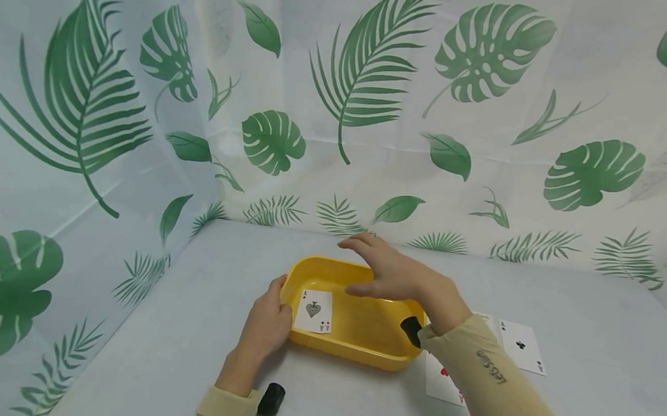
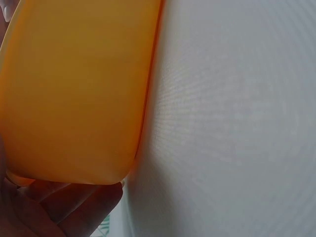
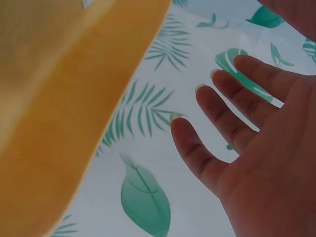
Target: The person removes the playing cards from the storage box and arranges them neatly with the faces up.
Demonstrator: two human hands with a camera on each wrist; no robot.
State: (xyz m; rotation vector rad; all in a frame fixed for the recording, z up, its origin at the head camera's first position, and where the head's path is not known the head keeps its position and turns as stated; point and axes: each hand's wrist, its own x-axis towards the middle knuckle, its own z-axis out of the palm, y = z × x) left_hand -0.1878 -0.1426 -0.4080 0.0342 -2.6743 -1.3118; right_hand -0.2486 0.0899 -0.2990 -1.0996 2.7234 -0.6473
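Yellow tray with an ace of spades inside, more cards beside it on the surface.
The yellow tray (image 1: 351, 358) is shallow, open-topped and smooth, with rounded corners, its long side running across in front of the person; the left hand (image 1: 269, 317) has its grip on the left end. Face up on the tray's floor at that end lies the ace of spades (image 1: 314, 311) — a red-marked card corner peeks out beneath its lower right edge. To the tray's right, the ace of clubs (image 1: 521, 346) lies face up and slanted. Nearer the tray is a red ace (image 1: 440, 381) — partly hidden by the right forearm, its suit unclear.
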